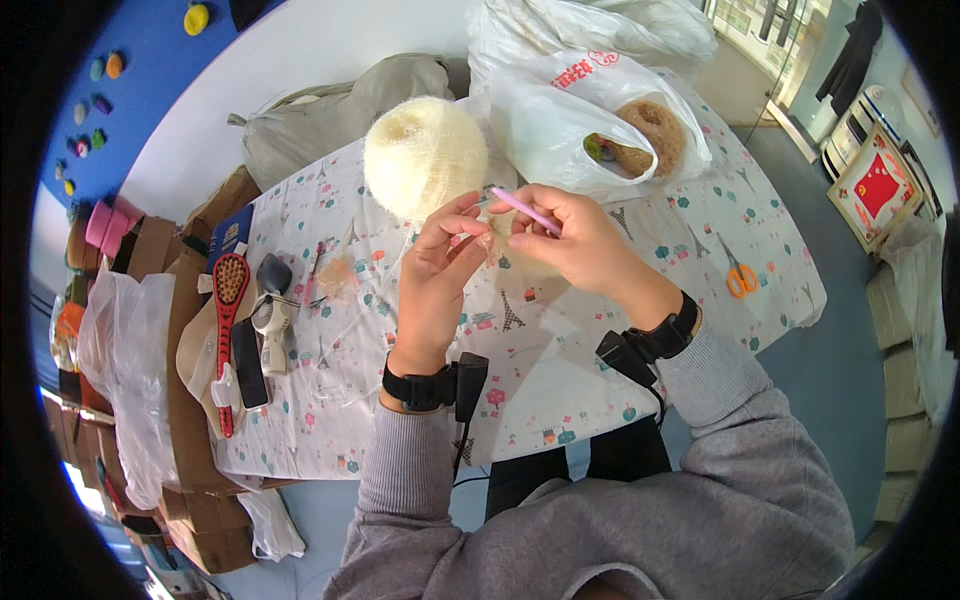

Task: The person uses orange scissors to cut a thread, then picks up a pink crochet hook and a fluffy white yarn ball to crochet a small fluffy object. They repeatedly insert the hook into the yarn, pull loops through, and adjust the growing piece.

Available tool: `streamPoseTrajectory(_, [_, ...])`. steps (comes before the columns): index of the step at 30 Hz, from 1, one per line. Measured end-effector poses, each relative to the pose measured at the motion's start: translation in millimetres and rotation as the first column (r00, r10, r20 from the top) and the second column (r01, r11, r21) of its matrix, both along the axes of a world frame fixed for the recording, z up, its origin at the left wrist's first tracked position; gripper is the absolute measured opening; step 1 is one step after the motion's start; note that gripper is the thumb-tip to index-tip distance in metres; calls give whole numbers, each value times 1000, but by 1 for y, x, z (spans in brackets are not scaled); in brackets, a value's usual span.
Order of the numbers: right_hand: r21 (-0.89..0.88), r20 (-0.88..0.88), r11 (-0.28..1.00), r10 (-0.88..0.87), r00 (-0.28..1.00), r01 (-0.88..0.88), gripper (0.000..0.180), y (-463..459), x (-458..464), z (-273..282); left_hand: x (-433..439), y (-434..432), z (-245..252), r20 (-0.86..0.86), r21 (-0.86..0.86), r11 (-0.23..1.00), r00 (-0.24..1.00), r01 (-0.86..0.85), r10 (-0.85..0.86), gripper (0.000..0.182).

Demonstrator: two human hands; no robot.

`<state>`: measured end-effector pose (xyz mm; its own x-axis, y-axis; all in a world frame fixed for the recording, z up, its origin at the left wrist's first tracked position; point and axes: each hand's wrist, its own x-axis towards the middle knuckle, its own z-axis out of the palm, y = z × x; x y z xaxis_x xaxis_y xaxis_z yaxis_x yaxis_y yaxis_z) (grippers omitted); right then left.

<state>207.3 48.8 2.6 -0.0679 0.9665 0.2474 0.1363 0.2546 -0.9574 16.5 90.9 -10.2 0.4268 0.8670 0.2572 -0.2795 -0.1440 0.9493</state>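
Observation:
My right hand grips the lilac handle of a crochet hook, its handle end pointing up and left. The hook's tip is hidden by the fingers. Facing it over the table, my left hand has thumb and forefinger pinched on a small piece of pale, fine yarn work, whose shape is hard to make out. A large ball of fuzzy cream yarn sits just beyond my left fingers. Thin pale strands run down the cloth on the left side of that hand.
Orange-handled scissors lie at the right on the patterned tablecloth. Behind, a white plastic bag holds brown yarn. Along the left are a red-handled brush, a dark phone and a cardboard box.

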Motion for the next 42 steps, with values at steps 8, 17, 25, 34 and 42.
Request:
streamPoseTrajectory(8, [-1,102,1000,-30,994,30,14,2,3,0,5,-5,4,-63,-3,1000,998,31,-31,29])
streamPoseTrajectory(17, [18,-168,999,-40,985,44,16,8,10,-1,5,-12,11,-246,-166,967,942,191,-229,32])
streamPoseTrajectory(25, [-59,-485,997,9,874,-43,19,12,26,2,-12,13,1,-315,181,894,837,-410,448,12])
streamPoseTrajectory(34, [-44,-589,989,90,803,-143,18,13,28,1,-7,4,4,-320,464,771,730,-436,605,18])
streamPoseTrajectory(42, [-58,-537,974,154,830,-218,16,8,18,0,10,-18,10,-199,-257,962,969,94,-148,31])
